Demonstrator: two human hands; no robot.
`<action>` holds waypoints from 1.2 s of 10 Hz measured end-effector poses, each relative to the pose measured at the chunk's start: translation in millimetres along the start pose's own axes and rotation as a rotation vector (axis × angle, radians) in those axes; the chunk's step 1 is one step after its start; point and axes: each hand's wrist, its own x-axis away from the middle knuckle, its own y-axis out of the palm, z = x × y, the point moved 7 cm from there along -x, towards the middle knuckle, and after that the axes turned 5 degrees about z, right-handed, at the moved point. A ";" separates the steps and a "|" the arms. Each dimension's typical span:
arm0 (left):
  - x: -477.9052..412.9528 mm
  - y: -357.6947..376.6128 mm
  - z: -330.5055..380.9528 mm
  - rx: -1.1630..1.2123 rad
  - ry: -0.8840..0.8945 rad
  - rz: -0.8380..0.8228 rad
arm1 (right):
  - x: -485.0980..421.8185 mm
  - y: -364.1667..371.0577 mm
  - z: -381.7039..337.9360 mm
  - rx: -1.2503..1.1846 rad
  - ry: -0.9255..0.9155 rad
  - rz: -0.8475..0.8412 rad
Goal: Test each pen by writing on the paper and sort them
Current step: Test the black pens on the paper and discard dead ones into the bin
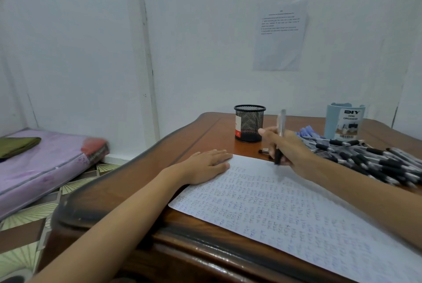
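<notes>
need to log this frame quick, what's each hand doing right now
Left hand: open, fingers flat on the paper.
Right hand: holding a pen, tip at the paper.

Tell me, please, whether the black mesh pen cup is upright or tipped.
Upright: the mesh pen cup stands on its base on the desk, rim facing up.

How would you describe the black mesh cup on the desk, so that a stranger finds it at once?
Start at the wooden desk and look to its far edge, near the white wall. The black mesh cup stands there, left of the pen pile. Unlike the pale blue desk organizer further right, it is round dark wire mesh with a red and white label.
</notes>
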 end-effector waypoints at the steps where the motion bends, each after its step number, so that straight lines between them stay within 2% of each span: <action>1: 0.3 -0.9 1.1 0.002 0.004 0.001 | 0.0 -5.1 -1.1 0.031 -0.035 0.004; 2: 0.0 -0.6 0.3 0.001 0.003 0.002 | 1.1 -5.3 1.1 0.045 -0.035 0.029; 4: -0.9 1.0 -1.7 0.002 0.002 0.001 | 4.0 2.6 2.8 0.010 -0.030 -0.035; 8: -1.2 0.8 -0.6 -0.002 -0.005 -0.001 | 3.8 10.7 9.0 0.161 -0.033 -0.089; 11: -0.1 0.0 -0.4 0.007 0.001 0.004 | 0.6 13.1 12.1 0.085 -0.042 -0.152; 12: -0.2 0.0 -0.7 0.006 0.010 0.007 | -2.5 8.1 11.9 0.162 -0.052 -0.096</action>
